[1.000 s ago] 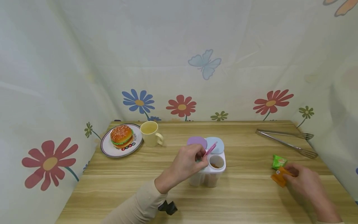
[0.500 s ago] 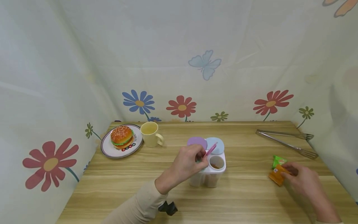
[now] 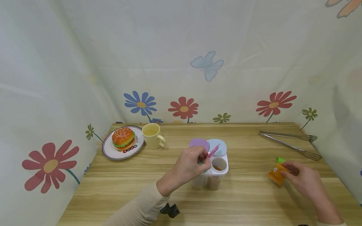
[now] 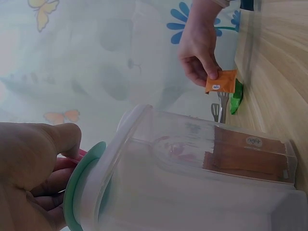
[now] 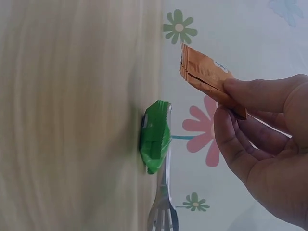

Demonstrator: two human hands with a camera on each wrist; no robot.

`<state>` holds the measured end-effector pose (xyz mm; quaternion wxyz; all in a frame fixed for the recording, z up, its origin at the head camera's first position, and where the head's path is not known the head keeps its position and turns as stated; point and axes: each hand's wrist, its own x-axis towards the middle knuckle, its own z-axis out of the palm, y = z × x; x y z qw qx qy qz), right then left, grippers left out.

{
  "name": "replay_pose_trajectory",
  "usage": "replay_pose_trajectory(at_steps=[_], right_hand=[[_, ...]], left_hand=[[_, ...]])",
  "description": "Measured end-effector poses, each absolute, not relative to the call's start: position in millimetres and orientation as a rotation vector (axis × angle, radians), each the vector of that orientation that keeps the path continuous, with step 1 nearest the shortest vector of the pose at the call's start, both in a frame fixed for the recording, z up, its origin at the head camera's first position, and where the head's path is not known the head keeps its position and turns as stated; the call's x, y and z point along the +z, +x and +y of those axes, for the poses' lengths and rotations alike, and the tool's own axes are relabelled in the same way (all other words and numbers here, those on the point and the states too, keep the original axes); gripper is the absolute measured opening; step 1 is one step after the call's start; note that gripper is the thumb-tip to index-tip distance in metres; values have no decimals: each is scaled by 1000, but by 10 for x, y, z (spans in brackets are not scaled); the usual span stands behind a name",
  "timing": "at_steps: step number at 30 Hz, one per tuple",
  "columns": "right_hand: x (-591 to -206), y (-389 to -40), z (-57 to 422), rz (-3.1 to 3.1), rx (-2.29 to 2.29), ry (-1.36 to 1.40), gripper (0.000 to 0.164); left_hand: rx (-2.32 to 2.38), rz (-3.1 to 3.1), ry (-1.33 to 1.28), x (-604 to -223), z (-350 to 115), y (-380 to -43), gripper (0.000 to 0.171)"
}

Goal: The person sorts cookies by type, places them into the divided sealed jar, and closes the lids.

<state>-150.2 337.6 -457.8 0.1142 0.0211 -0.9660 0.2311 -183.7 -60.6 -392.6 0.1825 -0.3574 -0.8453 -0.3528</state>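
Observation:
My left hand (image 3: 192, 161) pinches a raised pink lid (image 3: 213, 151) on the clear storage container (image 3: 213, 181). Beside that lid, the container's front right compartment (image 3: 219, 164) is uncovered, with something brown inside. Through the clear wall, the left wrist view shows a brown packet (image 4: 250, 154) at the bottom. Under my left fingers sits a green lid (image 4: 82, 187). To the right, my right hand (image 3: 304, 179) pinches an orange packet (image 3: 276, 174) between thumb and fingers, above the table. A green packet (image 5: 155, 137) lies on the table just behind it, mostly hidden in the head view.
Purple (image 3: 199, 144) and blue lids (image 3: 217, 147) cover the rear compartments. Metal tongs (image 3: 289, 142) lie at the back right. At the back left are a plate (image 3: 108, 149) bearing a burger (image 3: 123, 138) and a yellow mug (image 3: 152, 136). Flower-printed curtains surround the table.
My right hand has shifted a little left with the orange packet, now covering more of the green one in the head view. My left hand has stayed at the pink lid.

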Motion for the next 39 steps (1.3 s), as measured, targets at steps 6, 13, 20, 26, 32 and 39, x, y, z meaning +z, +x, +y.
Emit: replay_pose_trajectory(at_steps=[6, 13, 20, 26, 32, 39], right_hand=[[-4526, -1504, 3289, -2788, 678, 86, 27], [-4419, -1550, 3194, -2700, 692, 163, 26], [-4317, -1586, 3074, -2722, 730, 168, 24], [-4275, -1614, 2960, -2659, 785, 234, 24], [-4240, -1629, 2875, -2648, 753, 258, 26], [-4207, -1656, 2791, -2648, 744, 319, 26]], left_hand=[[-1001, -2381, -1008, -3930, -608, -1838, 9], [-998, -2381, -1011, -3913, -606, -1836, 9], [-997, -2397, -1014, -3889, -606, -1833, 8], [-1005, -2385, -1019, -3888, -607, -1836, 9], [-991, -2392, -1026, -3901, -607, -1841, 9], [-1012, -2384, -1019, -3908, -608, -1843, 8]])
